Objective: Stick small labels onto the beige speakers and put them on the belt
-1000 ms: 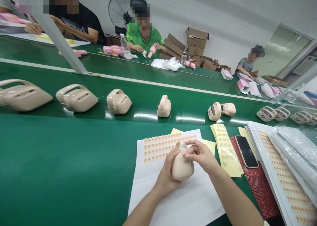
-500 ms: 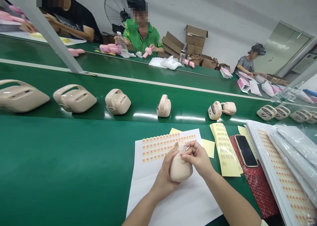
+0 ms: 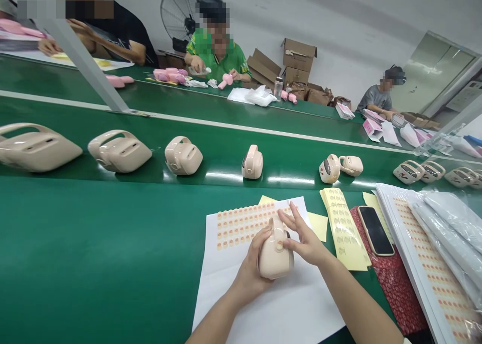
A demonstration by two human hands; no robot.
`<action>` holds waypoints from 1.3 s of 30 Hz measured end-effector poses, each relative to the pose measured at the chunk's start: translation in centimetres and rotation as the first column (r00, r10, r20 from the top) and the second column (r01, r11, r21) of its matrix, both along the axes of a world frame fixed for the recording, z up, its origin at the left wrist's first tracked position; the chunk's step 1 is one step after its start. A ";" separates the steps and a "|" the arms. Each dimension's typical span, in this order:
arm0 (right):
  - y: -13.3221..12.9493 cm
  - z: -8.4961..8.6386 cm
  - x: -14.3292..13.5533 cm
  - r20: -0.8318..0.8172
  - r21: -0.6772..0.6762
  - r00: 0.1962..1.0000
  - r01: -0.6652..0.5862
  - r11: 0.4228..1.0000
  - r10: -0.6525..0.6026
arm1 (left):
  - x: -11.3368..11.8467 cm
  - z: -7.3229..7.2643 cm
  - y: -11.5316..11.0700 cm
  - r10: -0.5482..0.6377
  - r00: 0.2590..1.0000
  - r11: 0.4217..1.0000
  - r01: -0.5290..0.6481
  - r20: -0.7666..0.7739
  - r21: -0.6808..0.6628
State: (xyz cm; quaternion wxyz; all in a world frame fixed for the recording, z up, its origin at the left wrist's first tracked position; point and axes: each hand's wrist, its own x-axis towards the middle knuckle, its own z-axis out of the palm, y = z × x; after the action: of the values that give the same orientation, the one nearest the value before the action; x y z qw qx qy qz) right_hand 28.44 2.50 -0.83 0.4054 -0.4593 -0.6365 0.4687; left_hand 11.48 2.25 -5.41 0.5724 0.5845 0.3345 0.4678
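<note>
A beige device [image 3: 276, 261] with a loop handle is held above a white sheet [image 3: 222, 289]. My left hand [image 3: 254, 266] wraps round its left side and underside. A small orange sticker [image 3: 279, 244] shows at the base of the handle. My right hand [image 3: 303, 236] has its fingers spread at the device's right side, the thumb near the sticker and the forefinger raised. Rows of small orange stickers [image 3: 237, 227] lie on the upper part of the sheet, partly behind the device.
Similar beige devices [image 3: 252, 162] stand along the green belt [image 3: 226, 155] ahead. To the right are yellow label strips [image 3: 341, 223], a phone [image 3: 375, 230] on red bubble wrap [image 3: 395, 289], and stacked sticker sheets [image 3: 417, 263]. Co-workers sit across the line.
My right hand's fingers have opened and drawn away from the handle; the orange sticker is now visible there. The belt devices appear slightly further right. A co-worker's bottle has been tipped down.
</note>
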 end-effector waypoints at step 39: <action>21.4 3.1 -0.6 0.470 0.415 0.601 0.495 0.763 -0.646 | 2.2 -3.3 1.3 -0.072 0.996 0.976 0.057 -0.061 -0.209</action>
State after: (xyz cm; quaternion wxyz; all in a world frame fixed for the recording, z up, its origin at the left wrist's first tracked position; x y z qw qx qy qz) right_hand 27.88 23.88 2.32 0.3691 -0.7078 -0.5988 0.0652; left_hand 13.65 3.56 -8.71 0.6332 0.5480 0.3816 0.3913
